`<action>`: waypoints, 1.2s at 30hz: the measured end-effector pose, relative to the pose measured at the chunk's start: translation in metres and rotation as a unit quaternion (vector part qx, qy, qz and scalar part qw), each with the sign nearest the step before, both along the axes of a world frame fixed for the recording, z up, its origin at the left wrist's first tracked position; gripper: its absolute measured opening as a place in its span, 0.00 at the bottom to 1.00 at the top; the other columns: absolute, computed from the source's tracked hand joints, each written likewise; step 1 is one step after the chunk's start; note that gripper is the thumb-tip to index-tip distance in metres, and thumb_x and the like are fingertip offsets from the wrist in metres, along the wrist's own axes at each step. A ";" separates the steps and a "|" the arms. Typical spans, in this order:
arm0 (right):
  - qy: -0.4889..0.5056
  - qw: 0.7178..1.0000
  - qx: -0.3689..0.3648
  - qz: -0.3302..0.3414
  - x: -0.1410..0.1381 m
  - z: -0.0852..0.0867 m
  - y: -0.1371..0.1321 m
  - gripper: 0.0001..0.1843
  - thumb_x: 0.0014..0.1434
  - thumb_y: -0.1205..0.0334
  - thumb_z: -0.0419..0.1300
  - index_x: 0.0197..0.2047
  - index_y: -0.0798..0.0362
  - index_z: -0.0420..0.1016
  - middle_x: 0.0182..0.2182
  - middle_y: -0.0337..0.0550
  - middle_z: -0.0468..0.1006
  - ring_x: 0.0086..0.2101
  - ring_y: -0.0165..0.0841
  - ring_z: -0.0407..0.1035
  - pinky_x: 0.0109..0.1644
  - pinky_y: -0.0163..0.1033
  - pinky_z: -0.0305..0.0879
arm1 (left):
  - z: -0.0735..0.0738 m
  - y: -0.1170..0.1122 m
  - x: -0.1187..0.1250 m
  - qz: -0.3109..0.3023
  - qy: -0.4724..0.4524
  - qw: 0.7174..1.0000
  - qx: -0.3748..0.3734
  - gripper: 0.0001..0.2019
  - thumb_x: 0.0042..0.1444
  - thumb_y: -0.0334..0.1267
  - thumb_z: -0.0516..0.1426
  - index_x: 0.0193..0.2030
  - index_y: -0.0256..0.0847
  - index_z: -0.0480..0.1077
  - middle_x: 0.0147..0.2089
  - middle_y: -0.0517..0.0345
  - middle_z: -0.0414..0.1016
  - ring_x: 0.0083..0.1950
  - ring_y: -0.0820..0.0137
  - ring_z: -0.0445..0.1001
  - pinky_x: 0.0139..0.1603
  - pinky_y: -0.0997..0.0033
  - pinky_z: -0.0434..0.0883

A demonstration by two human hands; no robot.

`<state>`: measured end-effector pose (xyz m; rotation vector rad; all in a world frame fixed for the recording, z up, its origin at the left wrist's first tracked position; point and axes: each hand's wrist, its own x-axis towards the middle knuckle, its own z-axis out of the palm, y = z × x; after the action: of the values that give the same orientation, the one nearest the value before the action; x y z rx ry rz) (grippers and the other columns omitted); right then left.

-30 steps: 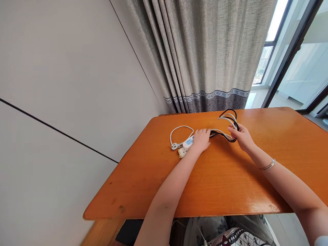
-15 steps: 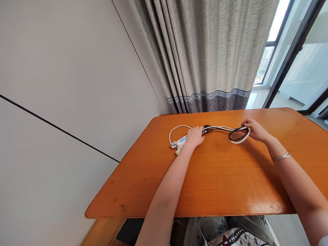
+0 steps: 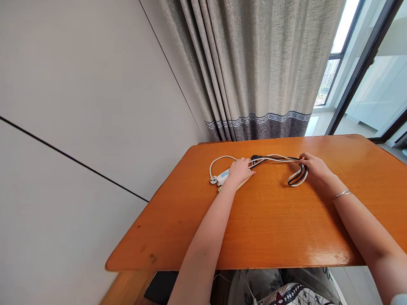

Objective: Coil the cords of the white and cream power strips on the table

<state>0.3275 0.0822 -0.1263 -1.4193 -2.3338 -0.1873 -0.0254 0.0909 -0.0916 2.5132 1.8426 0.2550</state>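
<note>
My left hand (image 3: pixel 239 170) lies palm down over a white power strip (image 3: pixel 222 175) and a cream-coloured strip partly hidden beneath it, near the far left of the orange table (image 3: pixel 270 224). A white cord loop with a plug (image 3: pixel 213 180) curls to the left of the strip. White and black cables (image 3: pixel 273 159) run rightward from my left hand to my right hand (image 3: pixel 314 167). That hand is closed on a small loop of the cables (image 3: pixel 298 177), which droops onto the tabletop below the fingers.
A grey curtain (image 3: pixel 254 67) hangs behind the table's far edge, with a window and dark frame (image 3: pixel 359 72) at the right. A plain wall (image 3: pixel 79 106) runs along the left. Patterned fabric (image 3: pixel 286 292) shows below the near edge.
My right hand drew the cables out to the right, straightening them, then turned the end loop downward and toward me. My left hand stayed pressed on the power strips, sliding slightly left.
</note>
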 end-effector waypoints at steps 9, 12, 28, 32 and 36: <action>-0.043 0.999 -0.020 -0.008 -0.009 0.002 -0.007 0.20 0.61 0.65 0.57 0.53 0.46 0.81 0.51 0.50 0.75 0.35 0.34 0.72 0.37 0.37 0.65 | 0.001 0.002 -0.003 0.001 -0.024 1.000 -0.009 0.20 0.65 0.45 0.52 0.58 0.38 0.70 0.56 0.42 0.75 0.58 0.53 0.73 0.55 0.58 0.68; -0.044 0.999 -0.012 -0.025 -0.011 0.003 -0.010 0.18 0.62 0.63 0.57 0.53 0.46 0.81 0.51 0.50 0.76 0.37 0.35 0.73 0.38 0.37 0.66 | 0.003 0.002 -0.004 0.016 -0.033 0.999 -0.009 0.19 0.67 0.35 0.46 0.59 0.39 0.70 0.56 0.43 0.75 0.57 0.56 0.74 0.55 0.59 0.68; 0.008 0.993 -0.112 -0.043 -0.003 -0.008 0.005 0.24 0.60 0.73 0.53 0.52 0.43 0.83 0.52 0.46 0.78 0.47 0.39 0.74 0.50 0.39 0.70 | 0.029 0.017 -0.047 0.120 -0.298 0.916 0.240 0.13 0.63 0.30 0.48 0.47 0.38 0.72 0.48 0.42 0.76 0.52 0.56 0.73 0.55 0.58 0.67; 0.025 0.991 -0.123 -0.041 -0.006 -0.006 0.004 0.24 0.61 0.72 0.51 0.52 0.45 0.83 0.52 0.47 0.78 0.46 0.38 0.75 0.52 0.39 0.70 | 0.040 0.012 -0.048 0.107 -0.402 0.850 0.322 0.10 0.62 0.30 0.50 0.44 0.38 0.72 0.46 0.45 0.76 0.50 0.60 0.73 0.54 0.62 0.67; 0.043 0.987 -0.149 -0.047 -0.010 -0.002 0.005 0.25 0.62 0.73 0.48 0.49 0.47 0.84 0.53 0.46 0.78 0.48 0.37 0.74 0.55 0.38 0.68 | 0.051 0.004 -0.043 0.077 -0.504 0.784 0.355 0.07 0.63 0.36 0.54 0.44 0.40 0.72 0.45 0.51 0.76 0.49 0.64 0.73 0.54 0.66 0.67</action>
<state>0.3170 0.0877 -0.1285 -1.6408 -2.2973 0.2018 -0.0684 0.0944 -0.0409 1.7022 1.5322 2.1162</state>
